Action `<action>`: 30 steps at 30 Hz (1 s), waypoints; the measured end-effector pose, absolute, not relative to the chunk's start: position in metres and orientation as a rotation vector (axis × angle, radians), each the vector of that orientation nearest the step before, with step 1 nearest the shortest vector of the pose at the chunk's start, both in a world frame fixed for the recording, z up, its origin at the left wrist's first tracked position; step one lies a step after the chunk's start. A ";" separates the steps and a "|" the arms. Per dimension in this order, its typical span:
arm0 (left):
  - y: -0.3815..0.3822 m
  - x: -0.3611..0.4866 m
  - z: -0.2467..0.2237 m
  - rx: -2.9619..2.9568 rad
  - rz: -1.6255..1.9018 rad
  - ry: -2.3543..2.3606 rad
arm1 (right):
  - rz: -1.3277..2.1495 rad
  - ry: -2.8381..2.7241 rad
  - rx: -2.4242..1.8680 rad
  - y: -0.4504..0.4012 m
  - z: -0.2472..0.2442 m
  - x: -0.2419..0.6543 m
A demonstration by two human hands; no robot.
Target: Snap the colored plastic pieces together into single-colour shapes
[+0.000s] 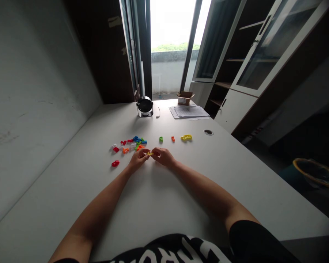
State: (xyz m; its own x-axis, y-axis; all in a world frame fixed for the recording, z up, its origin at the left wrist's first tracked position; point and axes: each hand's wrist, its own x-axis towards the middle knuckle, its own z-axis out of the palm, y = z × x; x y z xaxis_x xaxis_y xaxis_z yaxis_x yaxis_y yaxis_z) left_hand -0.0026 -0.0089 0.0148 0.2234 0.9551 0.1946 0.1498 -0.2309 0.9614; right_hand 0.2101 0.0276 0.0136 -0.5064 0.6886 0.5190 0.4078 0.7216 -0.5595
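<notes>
Between my two hands is a small yellow plastic piece point(150, 153), held just above or on the white table point(153, 197). My left hand point(138, 159) pinches its left end, and my right hand point(162, 156) has its fingers closed on the right end. The fingers cover much of the piece, so its full shape is hidden. Just beyond my left hand lies a loose pile of plastic pieces, with orange point(125, 150), blue point(137, 138) and red pieces point(115, 163) among them. Past my right hand are a green piece point(161, 139), an orange-red piece point(173, 138) and a longer yellow piece point(186, 137).
A round black device on a stand point(144, 106) stands at the table's far side, with a thin short cord point(158, 113) beside it. Papers point(190, 111) and an open cardboard box point(185, 98) are at the far right. A round cable hole point(208, 132) is near the right edge.
</notes>
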 end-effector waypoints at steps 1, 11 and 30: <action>-0.009 -0.002 0.015 1.588 1.121 1.069 | 0.475 -2.170 -0.830 0.028 0.013 0.210; -0.007 0.001 0.016 1.579 1.115 1.091 | 0.398 -2.216 -0.804 0.026 0.020 0.213; -0.007 0.000 0.014 1.625 1.142 1.141 | 0.374 -2.215 -0.755 0.024 0.022 0.212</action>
